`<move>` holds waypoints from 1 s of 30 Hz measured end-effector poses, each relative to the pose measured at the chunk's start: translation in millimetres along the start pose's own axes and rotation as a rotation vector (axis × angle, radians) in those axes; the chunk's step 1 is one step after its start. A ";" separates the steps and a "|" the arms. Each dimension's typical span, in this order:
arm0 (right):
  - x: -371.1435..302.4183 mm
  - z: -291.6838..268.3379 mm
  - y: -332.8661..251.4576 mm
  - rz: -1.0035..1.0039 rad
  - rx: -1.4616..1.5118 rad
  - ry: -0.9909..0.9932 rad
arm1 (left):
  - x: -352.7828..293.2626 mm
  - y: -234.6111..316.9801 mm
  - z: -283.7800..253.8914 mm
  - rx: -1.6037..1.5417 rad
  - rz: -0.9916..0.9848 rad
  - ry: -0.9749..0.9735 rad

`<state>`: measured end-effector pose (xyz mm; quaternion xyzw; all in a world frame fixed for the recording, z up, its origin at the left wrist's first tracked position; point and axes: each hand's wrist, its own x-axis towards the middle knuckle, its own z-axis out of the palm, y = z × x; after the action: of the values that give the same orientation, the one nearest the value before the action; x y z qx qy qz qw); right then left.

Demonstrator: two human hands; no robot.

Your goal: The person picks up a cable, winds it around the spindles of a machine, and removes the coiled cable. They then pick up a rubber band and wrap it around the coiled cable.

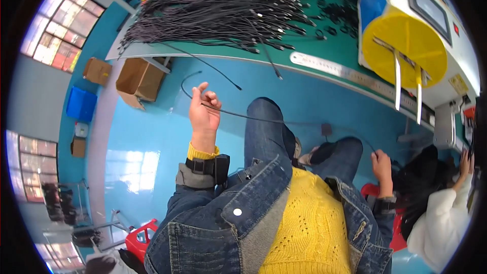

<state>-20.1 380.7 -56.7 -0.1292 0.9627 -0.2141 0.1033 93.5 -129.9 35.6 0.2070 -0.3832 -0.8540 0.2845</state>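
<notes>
A long thin black cable [274, 121] stretches across above my lap, sagging a little between my hands. My left hand [204, 116], raised left of my knee, has its fingers curled around the cable near one end. That free end loops up past my thumb. Out to the right, my right hand [383, 171] is closed on the cable by its other end, and the connector there is hidden. Ahead of me a large heap of black cables [213, 12] lies on the green table [177, 49], with a few ends hanging over its near edge.
On the table's right stands a white machine with a yellow disc [375, 43] and two prongs. A steel ruler [324, 64] lies along the edge. An opened cardboard box [137, 78] sits on the floor at left. A co-worker in a white sleeve [439, 213] is close on my right.
</notes>
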 end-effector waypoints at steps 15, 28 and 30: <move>-16.2 -73.9 -161.8 -0.663 0.054 0.305 | -78.7 -90.0 172.8 1.028 -0.082 -1.260; -17.6 -133.5 -114.5 -0.514 -0.163 1.094 | -64.9 -66.4 254.5 0.715 0.006 -1.119; -3.3 -138.6 -126.5 -0.519 -0.138 1.144 | -69.7 -64.6 275.3 0.776 0.154 -1.124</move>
<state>-26.3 324.5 122.3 -0.2302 0.8145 -0.2047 -0.4916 -32.5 97.9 166.1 -0.2083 -0.7645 -0.6100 0.0079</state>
